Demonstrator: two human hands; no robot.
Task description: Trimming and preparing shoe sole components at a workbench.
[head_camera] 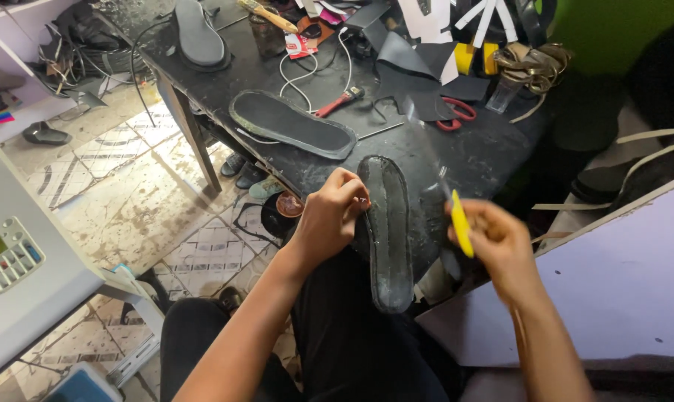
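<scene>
My left hand (329,216) grips the left edge of a black shoe sole (386,231) that rests on my lap, its toe against the front edge of the black worktable (493,152). Just right of the sole, my right hand (497,246) is closed on a thin tool with a yellow handle (461,223); the hand and tool are blurred. A second black sole (292,123) lies flat on the table beyond the first. A third sole (198,33) lies at the table's far left corner.
Red-handled scissors (456,112), red pliers (341,100), a white cable (300,74), black sheet scraps and straps clutter the table. A white panel (612,283) stands at right, a grey machine with a keypad (10,257) at left. Shoes (244,167) lie on the tiled floor.
</scene>
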